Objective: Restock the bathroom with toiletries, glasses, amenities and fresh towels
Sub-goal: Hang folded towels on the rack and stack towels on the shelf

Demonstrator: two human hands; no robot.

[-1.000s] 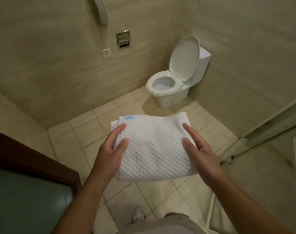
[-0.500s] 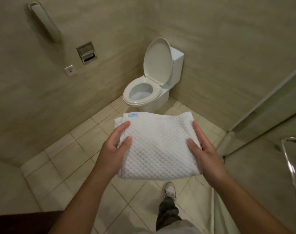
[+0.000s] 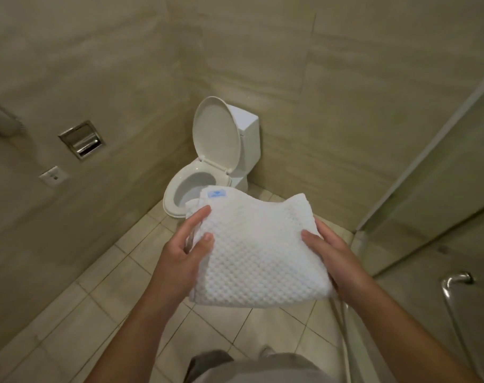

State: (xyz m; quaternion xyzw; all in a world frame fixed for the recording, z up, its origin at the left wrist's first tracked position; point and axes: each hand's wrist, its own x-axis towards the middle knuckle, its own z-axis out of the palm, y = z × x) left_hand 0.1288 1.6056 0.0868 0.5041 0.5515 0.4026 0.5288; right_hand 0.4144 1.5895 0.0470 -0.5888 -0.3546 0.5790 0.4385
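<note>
I hold a folded white waffle-weave towel (image 3: 260, 250) in front of me at about waist height, over the beige tiled floor (image 3: 97, 299), gripping it from both sides. My left hand (image 3: 180, 258) pinches its left edge, with my thumb and forefinger lying on the top face and the rest of my fingers hidden beneath the cloth. My right hand (image 3: 337, 261) clasps the right edge, thumb pressed on top and the fingers wrapped under, out of sight. The towel sags a little between my hands, and a small blue label (image 3: 216, 194) shows on its far left corner. Just beyond that corner stands a white toilet (image 3: 185, 200) in the corner of the room, its lid (image 3: 217, 134) raised against the tank; the towel covers part of the seat's near rim from this view but is well above it. On the wall to my left sit a recessed metal toilet-paper holder (image 3: 82, 139) and, lower down, a small white wall plate (image 3: 53, 176). To my right is a glass shower door (image 3: 442, 189) with a chrome handle (image 3: 453, 283) near my right forearm.
</note>
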